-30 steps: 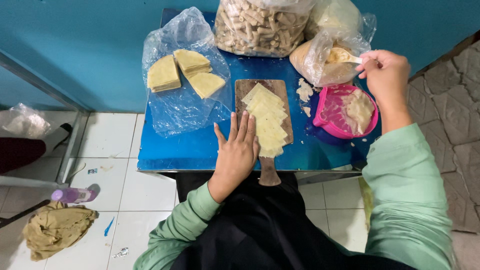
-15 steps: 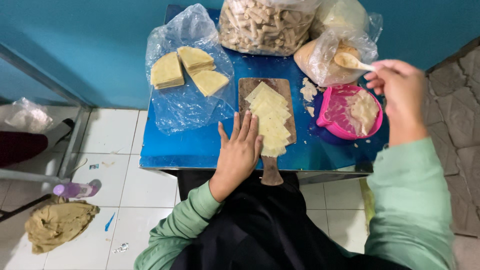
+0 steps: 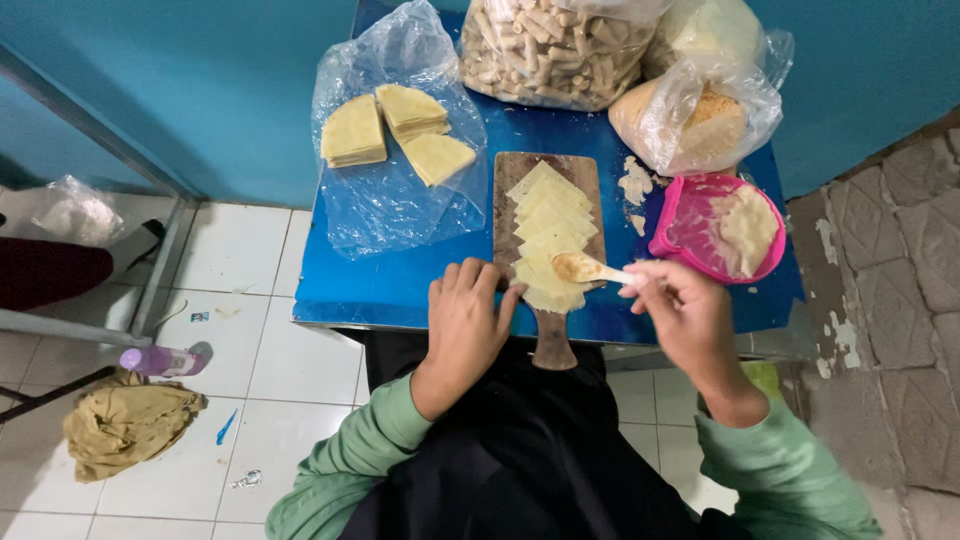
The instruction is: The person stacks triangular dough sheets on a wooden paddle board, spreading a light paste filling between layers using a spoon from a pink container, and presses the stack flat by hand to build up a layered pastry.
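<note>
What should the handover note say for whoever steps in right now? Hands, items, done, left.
Left hand: flat on the blue table, fingertips touching the nearest wrapper.
Right hand: holds a spoon with filling over that wrapper.
Wrappers overlap in a row on the wooden board; spare stacks lie on a plastic bag, upper left. Pink bowl holds paste, right.
Done: row laid, spoon loaded.
Left: no filling visible on any wrapper; none folded.

Pale yellow wrappers (image 3: 552,240), brown wooden board (image 3: 548,330), pink bowl (image 3: 690,235), blue table (image 3: 400,290).
</note>
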A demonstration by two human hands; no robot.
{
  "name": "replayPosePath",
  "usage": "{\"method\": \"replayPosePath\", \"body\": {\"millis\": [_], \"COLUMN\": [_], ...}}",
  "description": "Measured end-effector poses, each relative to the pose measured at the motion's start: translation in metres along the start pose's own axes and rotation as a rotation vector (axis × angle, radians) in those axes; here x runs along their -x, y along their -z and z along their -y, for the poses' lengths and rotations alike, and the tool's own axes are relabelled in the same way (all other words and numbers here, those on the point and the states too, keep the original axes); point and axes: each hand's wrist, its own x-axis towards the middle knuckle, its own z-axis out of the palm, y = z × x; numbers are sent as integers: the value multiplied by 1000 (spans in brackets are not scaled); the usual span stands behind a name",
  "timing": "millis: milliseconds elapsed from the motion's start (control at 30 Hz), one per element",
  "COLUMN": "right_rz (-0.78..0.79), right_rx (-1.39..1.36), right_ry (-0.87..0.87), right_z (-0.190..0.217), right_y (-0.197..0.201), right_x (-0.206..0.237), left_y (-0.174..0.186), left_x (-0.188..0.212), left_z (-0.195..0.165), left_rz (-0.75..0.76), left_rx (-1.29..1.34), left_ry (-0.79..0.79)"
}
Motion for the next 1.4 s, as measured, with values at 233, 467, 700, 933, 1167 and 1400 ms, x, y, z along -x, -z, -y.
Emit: {"method": "replayPosePath", "body": {"millis": [233,467,700,933,1167,1400], "right_rz": [-65,-127,-522,-393,-170,26], "right_rx": [494,698,871,873,546,459], "right_ry": [632,964,619,533,465,254], "right_z": [18,25,-15,-10,37,24], "right_y": [-14,-2,54,59,6,-46], "right_x": [20,18,-62,-152,-59,-2], "left_y": [-4,-2,-11,-21,-20,-19], "left_x": [-1,-4,-7,-6,0,-3], "left_z": [3,-2,-8,-11,-10,-15], "left_rz": [39,53,27,-11,-42,-9], "left_rx": [22,48,152,283,285,291], "left_ry": [16,-5,-20,3,14,-18]}}
